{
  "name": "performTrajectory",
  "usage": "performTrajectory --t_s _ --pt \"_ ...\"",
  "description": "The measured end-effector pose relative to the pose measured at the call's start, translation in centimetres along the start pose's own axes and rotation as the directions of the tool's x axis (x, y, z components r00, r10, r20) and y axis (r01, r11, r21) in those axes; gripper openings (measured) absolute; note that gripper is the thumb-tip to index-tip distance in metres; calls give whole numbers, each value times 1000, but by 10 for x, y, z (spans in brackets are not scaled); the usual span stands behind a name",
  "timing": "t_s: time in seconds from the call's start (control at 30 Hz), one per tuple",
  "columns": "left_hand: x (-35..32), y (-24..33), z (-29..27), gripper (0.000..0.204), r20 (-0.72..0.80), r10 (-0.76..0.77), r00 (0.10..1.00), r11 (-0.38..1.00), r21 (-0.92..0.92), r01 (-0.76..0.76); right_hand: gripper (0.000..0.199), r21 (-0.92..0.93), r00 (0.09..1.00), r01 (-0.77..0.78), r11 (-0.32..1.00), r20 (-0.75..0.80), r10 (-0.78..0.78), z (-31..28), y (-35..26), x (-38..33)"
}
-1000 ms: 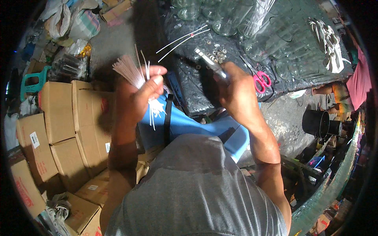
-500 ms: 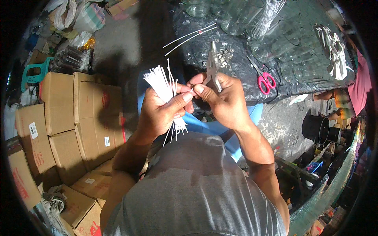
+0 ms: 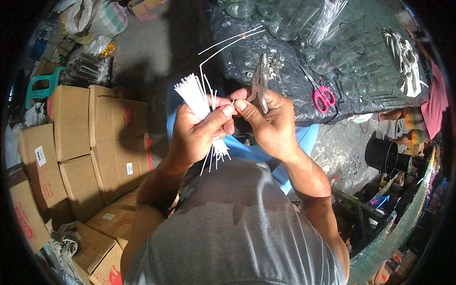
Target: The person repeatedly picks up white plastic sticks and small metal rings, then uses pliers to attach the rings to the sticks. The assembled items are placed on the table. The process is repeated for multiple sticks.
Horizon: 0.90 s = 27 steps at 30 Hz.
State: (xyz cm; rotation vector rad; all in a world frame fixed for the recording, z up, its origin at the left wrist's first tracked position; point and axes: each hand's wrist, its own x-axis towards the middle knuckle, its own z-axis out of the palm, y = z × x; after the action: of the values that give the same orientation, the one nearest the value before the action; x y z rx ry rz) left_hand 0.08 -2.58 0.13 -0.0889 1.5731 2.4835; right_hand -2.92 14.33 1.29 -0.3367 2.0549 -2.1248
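Observation:
My left hand (image 3: 197,130) is closed around a bundle of thin white wicks (image 3: 192,95), their ends fanning out above and below the fist. Its thumb and fingertips meet those of my right hand (image 3: 270,118) at a wick tip with something small and dark there, too small to make out. Tucked in my right hand is a pair of pliers (image 3: 259,84), jaws pointing away from me. Just beyond, on the black-covered table, lie small metal pieces (image 3: 274,66). Two loose white wicks (image 3: 228,45) lie farther left.
Scissors with pink handles (image 3: 324,99) lie right of the pliers. Glass jars (image 3: 327,52) crowd the table's far right, some holding white wicks and gloves (image 3: 403,64). Cardboard boxes (image 3: 71,123) are stacked at my left. A black bucket (image 3: 381,156) stands on the floor at right.
Both hands stay together at the wick tip, with small finger shifts. The pliers have tilted and moved slightly right and down. The bundle's lower ends have swung slightly right.

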Motion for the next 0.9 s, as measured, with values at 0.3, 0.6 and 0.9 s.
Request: performTrajectory --t_s 0.3,0.6,0.9 --pt "0 3 0 15 -19 -33 999 999 2 33 10 -307 939 326 894 -8 -345 0 5 0" --pt "0 0 -2 13 -69 40 997 999 -14 -41 17 -304 983 176 936 8 -182 -16 -5 -2" --pt "-1 4 -3 13 -82 188 979 976 -97 -196 33 -841 963 259 476 264 -59 -47 -43 -24"
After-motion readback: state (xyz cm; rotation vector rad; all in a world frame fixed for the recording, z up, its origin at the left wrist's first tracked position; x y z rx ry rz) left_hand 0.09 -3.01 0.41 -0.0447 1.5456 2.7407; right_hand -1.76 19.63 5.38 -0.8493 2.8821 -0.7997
